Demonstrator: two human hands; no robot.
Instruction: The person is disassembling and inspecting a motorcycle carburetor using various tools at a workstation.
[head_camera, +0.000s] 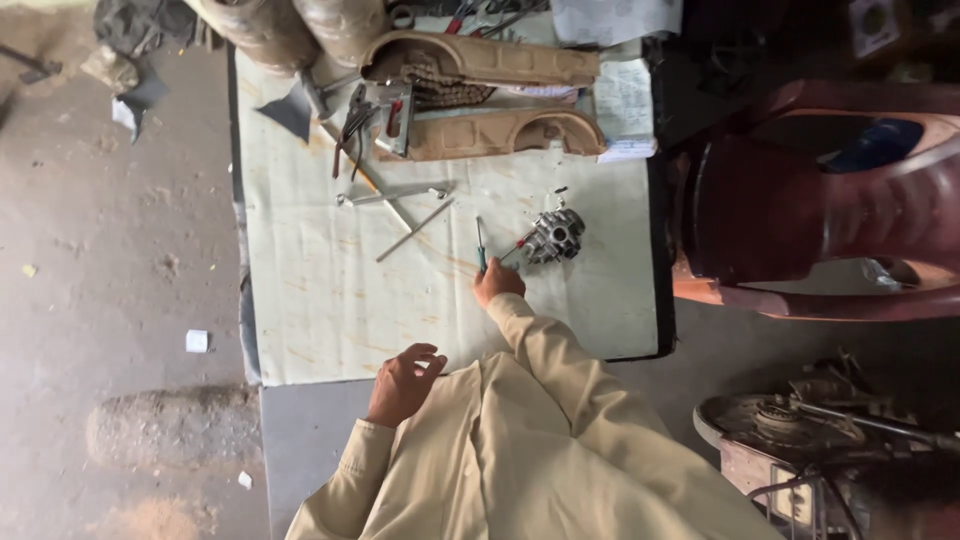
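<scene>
The right hand closes around the handle end of a blue-green screwdriver, its shaft pointing toward 12 o'clock. Just at 2 o'clock from it lies a small metal engine part with a red-handled tool touching its near side. The left hand hovers at 7 o'clock, fingers loosely curled, holding nothing, over the edge of the pale sheet covering the table. At 11 o'clock lie metal rods; at 12 o'clock, two tan chain covers
</scene>
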